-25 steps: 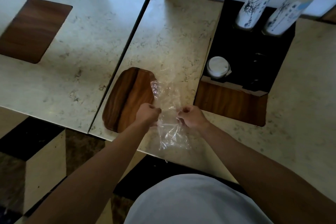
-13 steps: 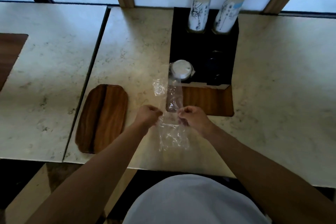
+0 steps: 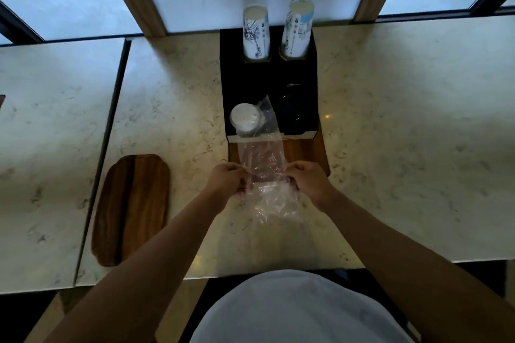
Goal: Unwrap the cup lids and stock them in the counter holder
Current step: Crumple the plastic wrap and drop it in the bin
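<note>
Both forearms reach fwd over the near edge of the pale marble worktop (image 3: 390,120). Left hand (image 3: 227,179) and right hand (image 3: 308,179) each pinch a side of a clear crinkled plastic sleeve (image 3: 263,164), knuckles up, sleeve stretched btwn them. Its far end lies over the stack of white round cup lids (image 3: 245,120) in the near-left slot of the black counter holder (image 3: 231,78). Two printed paper cup stacks (image 3: 256,33) at holder's back; print not legible. Oblong wooden tray (image 3: 131,209) near worktop's left edge.
</note>
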`<state>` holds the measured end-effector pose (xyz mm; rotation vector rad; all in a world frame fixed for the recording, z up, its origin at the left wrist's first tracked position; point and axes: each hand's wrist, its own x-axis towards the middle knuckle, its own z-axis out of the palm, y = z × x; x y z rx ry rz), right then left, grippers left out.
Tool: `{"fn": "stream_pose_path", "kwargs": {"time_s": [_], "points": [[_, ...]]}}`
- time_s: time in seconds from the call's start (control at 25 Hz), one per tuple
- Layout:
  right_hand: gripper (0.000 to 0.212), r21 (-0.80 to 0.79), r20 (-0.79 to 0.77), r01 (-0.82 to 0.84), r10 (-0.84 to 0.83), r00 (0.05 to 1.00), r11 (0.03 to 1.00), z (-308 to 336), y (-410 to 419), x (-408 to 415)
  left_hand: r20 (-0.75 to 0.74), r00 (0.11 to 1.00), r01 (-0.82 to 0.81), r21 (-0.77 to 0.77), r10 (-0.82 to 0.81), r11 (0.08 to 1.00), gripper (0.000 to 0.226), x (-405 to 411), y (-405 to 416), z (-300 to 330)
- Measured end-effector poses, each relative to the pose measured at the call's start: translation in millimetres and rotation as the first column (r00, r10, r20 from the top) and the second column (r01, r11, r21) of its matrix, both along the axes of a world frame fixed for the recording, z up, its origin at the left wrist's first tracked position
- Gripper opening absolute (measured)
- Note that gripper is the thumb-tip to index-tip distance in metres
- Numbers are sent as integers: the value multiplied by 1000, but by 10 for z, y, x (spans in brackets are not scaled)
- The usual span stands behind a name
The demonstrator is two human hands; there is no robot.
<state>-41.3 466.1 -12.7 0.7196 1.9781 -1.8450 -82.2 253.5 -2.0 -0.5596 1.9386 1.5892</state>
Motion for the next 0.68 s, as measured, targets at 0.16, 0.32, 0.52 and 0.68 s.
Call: {"fn": "stream_pose_path", "kwargs": {"time_s": [0.16, 0.32, 0.52, 0.68], "points": [[22, -81, 5, 26, -26, 1000, 996, 44, 53, -10, 60, 996, -75, 113, 68, 991, 13, 28, 0, 33], [46, -276, 71, 49, -30, 997, 960, 74, 60, -12, 106, 985, -157, 226, 136, 961, 31, 52, 6, 54], [37, -467, 204, 177, -90, 975, 866, 79, 63, 6, 296, 933, -295, 314, 202, 902, 34, 73, 34, 114], [32, -670, 262, 288, -144, 954, 685, 112, 74, 36, 458, 857, -458, 464, 237, 758, 45, 103, -25, 114]]}}
